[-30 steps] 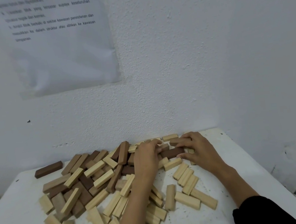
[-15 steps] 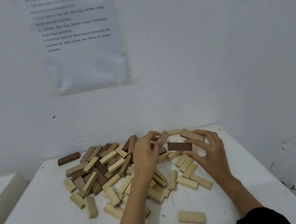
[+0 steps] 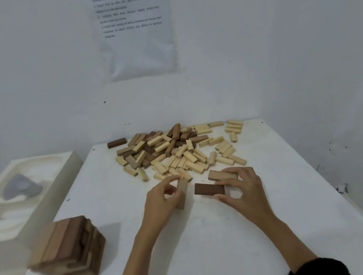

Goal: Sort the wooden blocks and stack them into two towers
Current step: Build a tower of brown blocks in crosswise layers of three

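a: what does the left hand [image 3: 161, 198] have?
b: thumb and fingertips pinch a tan block [image 3: 182, 193], held on end over the middle of the table [image 3: 210, 246]. i cannot tell whether its lower end touches the top.
a: and the right hand [image 3: 245, 190]?
b: it holds two. a dark brown block [image 3: 208, 189] lies level between thumb and fingers, and a light brown block [image 3: 221, 174] sits just behind it under the fingertips.
a: the rest?
b: a loose pile of blocks [image 3: 177, 153] lies along the far edge, darker ones to its left, pale ones to the right and front. a low stack [image 3: 69, 247] of brown blocks stands by the left edge near the near corner, blurred.
a: around the table?
b: a printed sheet [image 3: 135, 30] on the wall, and a white foam tray [image 3: 10, 224] beside the left edge.
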Motion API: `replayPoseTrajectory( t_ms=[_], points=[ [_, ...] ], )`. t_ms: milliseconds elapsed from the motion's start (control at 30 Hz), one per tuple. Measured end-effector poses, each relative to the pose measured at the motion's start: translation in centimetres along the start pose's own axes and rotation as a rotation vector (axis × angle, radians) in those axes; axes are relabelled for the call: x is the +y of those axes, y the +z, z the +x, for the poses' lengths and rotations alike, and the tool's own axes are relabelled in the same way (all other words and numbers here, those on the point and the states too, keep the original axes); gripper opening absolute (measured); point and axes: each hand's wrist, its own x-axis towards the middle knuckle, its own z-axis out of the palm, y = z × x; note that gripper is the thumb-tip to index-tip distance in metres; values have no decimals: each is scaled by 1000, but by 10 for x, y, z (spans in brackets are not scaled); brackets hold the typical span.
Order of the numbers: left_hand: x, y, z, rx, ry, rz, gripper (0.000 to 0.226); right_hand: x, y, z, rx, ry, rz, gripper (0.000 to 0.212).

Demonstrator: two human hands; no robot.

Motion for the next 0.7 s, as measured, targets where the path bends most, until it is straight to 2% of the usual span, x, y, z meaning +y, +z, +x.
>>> replayPoseTrajectory(
  t_ms=[167, 267, 400, 467, 567, 633, 700],
  points=[
    [-12, -19, -48, -129, -55, 31, 25, -25, -9, -38, -301, -32, 182, 42],
    [-17, -28, -66, -202, -30, 86, 28, -36, -12, -56, -459, -89, 186, 45],
    [-22, -37, -74, -245, 40, 222, 31, -44, -19, -58, -585, -27, 214, 33],
    [-22, -40, -75, -266, 57, 234, 31, -48, -22, -57, -582, 26, 178, 31],
    [-19, -42, -77, -312, 64, 202, 30, -60, -22, -62, -371, 136, 114, 35],
    [-17, -43, -77, -353, 46, 160, 31, -74, -21, -70, -253, 204, 111, 29],
    [-14, -43, -78, -397, 36, 132, 35, -86, -18, -78, -273, 264, 127, 26]
  ],
)
